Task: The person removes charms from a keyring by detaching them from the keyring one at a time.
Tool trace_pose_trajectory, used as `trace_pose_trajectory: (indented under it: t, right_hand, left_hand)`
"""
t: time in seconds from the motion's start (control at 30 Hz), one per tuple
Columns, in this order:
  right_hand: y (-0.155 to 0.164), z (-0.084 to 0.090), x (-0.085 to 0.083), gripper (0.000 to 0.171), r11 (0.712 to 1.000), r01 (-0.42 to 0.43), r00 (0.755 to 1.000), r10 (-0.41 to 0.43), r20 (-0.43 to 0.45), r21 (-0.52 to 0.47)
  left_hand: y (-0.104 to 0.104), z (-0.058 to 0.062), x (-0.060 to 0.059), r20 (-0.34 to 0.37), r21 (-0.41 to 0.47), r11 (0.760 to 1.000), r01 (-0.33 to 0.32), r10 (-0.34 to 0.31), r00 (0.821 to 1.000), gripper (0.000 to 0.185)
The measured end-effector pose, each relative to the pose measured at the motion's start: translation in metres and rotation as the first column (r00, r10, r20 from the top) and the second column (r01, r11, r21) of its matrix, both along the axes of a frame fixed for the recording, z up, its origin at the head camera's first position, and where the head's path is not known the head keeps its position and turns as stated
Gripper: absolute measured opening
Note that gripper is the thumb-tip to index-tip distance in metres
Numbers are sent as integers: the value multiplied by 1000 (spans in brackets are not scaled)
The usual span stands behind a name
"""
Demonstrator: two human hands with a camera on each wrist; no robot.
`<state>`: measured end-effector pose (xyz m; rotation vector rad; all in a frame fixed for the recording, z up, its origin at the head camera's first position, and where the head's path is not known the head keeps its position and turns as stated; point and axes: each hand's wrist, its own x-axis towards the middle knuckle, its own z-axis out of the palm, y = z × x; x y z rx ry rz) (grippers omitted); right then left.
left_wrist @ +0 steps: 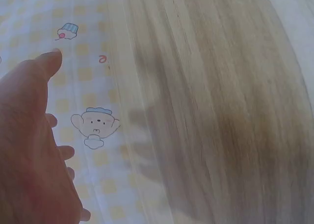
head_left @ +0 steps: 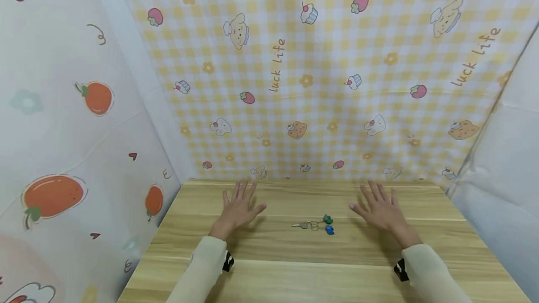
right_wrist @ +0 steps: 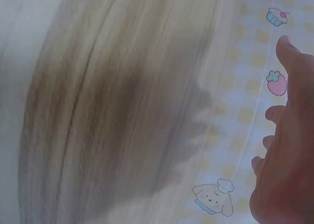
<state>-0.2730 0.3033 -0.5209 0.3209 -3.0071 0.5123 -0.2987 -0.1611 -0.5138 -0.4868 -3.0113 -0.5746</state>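
A small bunch of keys (head_left: pixel 315 225) with a green and a blue cap lies on the wooden table (head_left: pixel 320 265), midway between my two hands. My left hand (head_left: pixel 238 206) is spread flat, palm down, left of the keys, and holds nothing. My right hand (head_left: pixel 380 209) is spread the same way right of the keys, also holding nothing. In the left wrist view my left hand (left_wrist: pixel 34 145) shows with straight fingers above the tabletop (left_wrist: pixel 221 111). In the right wrist view my right hand (right_wrist: pixel 287 150) hovers over the tabletop (right_wrist: pixel 108 111) and casts a shadow.
A yellow checked cloth (head_left: pixel 320 69) with cartoon prints hangs as the back wall. A white cloth with orange fruit prints (head_left: pixel 63 130) closes the left side, and a pale sheet (head_left: pixel 505 162) the right. Cream sleeves (head_left: pixel 202 270) cover both forearms.
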Motion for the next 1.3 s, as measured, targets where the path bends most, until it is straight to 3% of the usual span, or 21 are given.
trace_pose_trajectory:
  t: [0.23,0.43,0.77,1.1,1.3]
  right_hand:
    - [-12,-4,1,86,1000,-23,998,22,-64,-21]
    - [-31,1,5,66,991,-71,987,52,-153,-115]
    - [-65,3,17,36,968,-101,993,86,-75,-231]
    - [-96,-3,28,4,952,-205,978,192,-80,-229]
    - [-112,-10,30,8,957,-233,971,220,-89,-175]
  left_hand:
    - [9,-6,2,-9,24,999,40,-40,999,80]
    - [26,-5,9,-61,59,991,123,-120,991,66]
    - [63,-9,31,-113,49,974,221,-215,970,46]
    - [100,-17,47,-230,-50,940,338,-340,912,25]
    - [115,-23,49,-256,-102,931,351,-365,895,20]
